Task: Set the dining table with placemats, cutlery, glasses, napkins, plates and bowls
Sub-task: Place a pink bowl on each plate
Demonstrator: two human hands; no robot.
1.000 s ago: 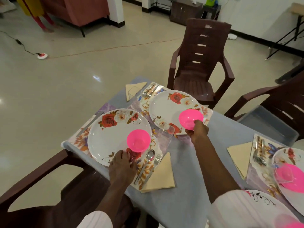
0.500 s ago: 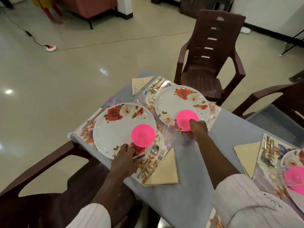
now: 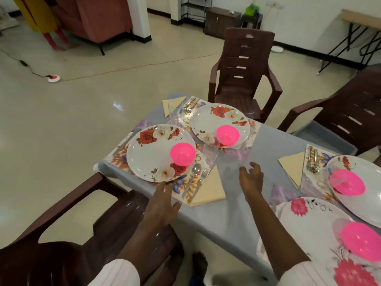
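Two glossy hot-pink bowls sit on white rose-printed plates at the table's (image 3: 226,219) left end. The near bowl (image 3: 183,154) is on the right side of the near plate (image 3: 150,159) by the near-left corner. The far bowl (image 3: 227,135) is on the far plate (image 3: 208,120) towards the far corner. The left hand (image 3: 162,205), fingers straight and spread, holds nothing at the near edge. The right hand (image 3: 251,178) hangs above the grey-blue cloth, fingers loosely curved, empty. A cream folded napkin (image 3: 210,188) lies between them.

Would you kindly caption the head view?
Left hand and right hand hover open at a table set with plates, pink bowls, cutlery and napkins.
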